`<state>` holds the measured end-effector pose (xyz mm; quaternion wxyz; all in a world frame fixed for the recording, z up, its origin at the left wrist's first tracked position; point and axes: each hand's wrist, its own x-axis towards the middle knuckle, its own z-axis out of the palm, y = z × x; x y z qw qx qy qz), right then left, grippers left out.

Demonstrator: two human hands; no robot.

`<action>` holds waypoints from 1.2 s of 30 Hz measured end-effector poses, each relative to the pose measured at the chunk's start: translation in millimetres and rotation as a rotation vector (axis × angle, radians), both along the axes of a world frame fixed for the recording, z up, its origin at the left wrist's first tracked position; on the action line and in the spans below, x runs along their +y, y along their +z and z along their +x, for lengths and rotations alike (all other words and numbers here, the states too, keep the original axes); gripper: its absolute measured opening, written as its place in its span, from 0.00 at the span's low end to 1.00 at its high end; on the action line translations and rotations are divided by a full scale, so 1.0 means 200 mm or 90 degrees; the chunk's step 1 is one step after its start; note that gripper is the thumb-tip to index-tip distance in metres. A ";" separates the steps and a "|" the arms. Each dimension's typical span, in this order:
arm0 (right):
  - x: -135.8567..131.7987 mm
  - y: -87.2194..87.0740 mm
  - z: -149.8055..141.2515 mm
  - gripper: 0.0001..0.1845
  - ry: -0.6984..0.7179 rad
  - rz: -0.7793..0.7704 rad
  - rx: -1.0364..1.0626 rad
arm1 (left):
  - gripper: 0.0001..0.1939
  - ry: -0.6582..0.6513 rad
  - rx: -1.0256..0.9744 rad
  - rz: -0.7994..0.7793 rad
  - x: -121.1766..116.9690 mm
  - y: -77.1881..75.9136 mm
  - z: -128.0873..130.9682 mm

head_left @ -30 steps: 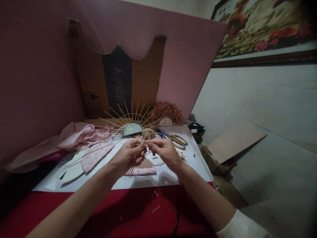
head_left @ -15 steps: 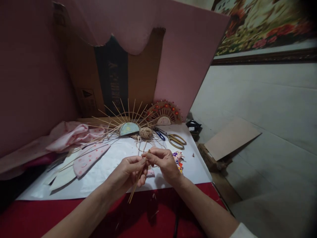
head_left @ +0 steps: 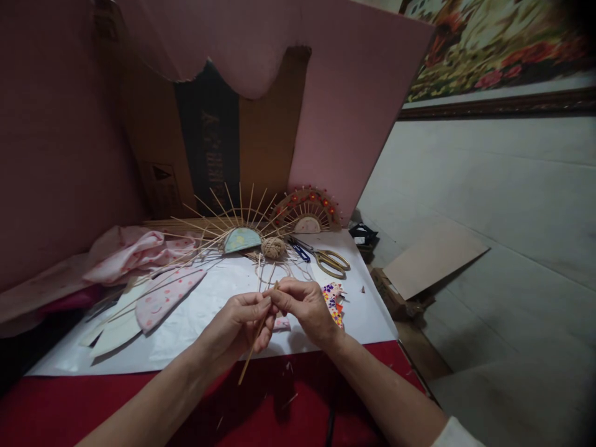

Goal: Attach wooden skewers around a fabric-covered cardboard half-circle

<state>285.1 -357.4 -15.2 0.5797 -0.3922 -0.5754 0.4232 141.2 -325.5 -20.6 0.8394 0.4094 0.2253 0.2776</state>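
Thin bamboo sticks point(head_left: 248, 361) slant through my hands, their lower ends poking out below my palms. My left hand point(head_left: 246, 318) is closed on them, thumb and forefinger pinching near the top. My right hand point(head_left: 305, 307) pinches at the same spot, its fingertips touching those of the left; exactly how many sticks each holds is hidden. Beyond the hands a ball of twine point(head_left: 274, 248) sits beside a light-blue half-round piece with sticks fanning out point(head_left: 243, 240). To its right lie gold-handled scissors point(head_left: 331, 263) and a blue-handled thread snipper point(head_left: 300, 249).
A finished-looking fan with red flowers point(head_left: 308, 211) leans against the pink board point(head_left: 344, 112). Dotted pink cloth point(head_left: 135, 251) and a dotted cut piece point(head_left: 167, 296) lie at left. Patterned fabric scrap point(head_left: 333, 304) is by my right wrist. White paper point(head_left: 367, 326) covers the red cloth point(head_left: 139, 410).
Both hands stay nearly in place, still pinched together. The lower stick ends have swung slightly closer together, and the view has shifted a little.
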 end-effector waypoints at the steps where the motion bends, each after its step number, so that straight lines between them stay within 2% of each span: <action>1: 0.00 0.00 0.00 0.14 0.004 0.007 -0.007 | 0.10 -0.003 0.001 -0.001 0.00 0.00 0.00; 7: 0.00 -0.01 0.00 0.11 0.019 -0.006 0.033 | 0.09 -0.033 -0.012 -0.019 0.00 0.02 0.01; 17: -0.01 -0.03 -0.01 0.13 0.041 -0.047 0.101 | 0.08 -0.045 -0.029 -0.013 0.01 0.01 0.00; 23: -0.02 -0.03 -0.02 0.13 0.003 -0.047 0.062 | 0.07 -0.035 -0.017 -0.022 0.01 0.01 0.00; 29: -0.02 -0.03 -0.02 0.13 -0.086 0.021 -0.059 | 0.07 -0.008 0.011 -0.007 -0.01 0.02 0.01; 36: -0.02 -0.02 -0.02 0.18 -0.092 -0.013 0.001 | 0.09 0.015 0.018 -0.003 -0.03 0.04 0.02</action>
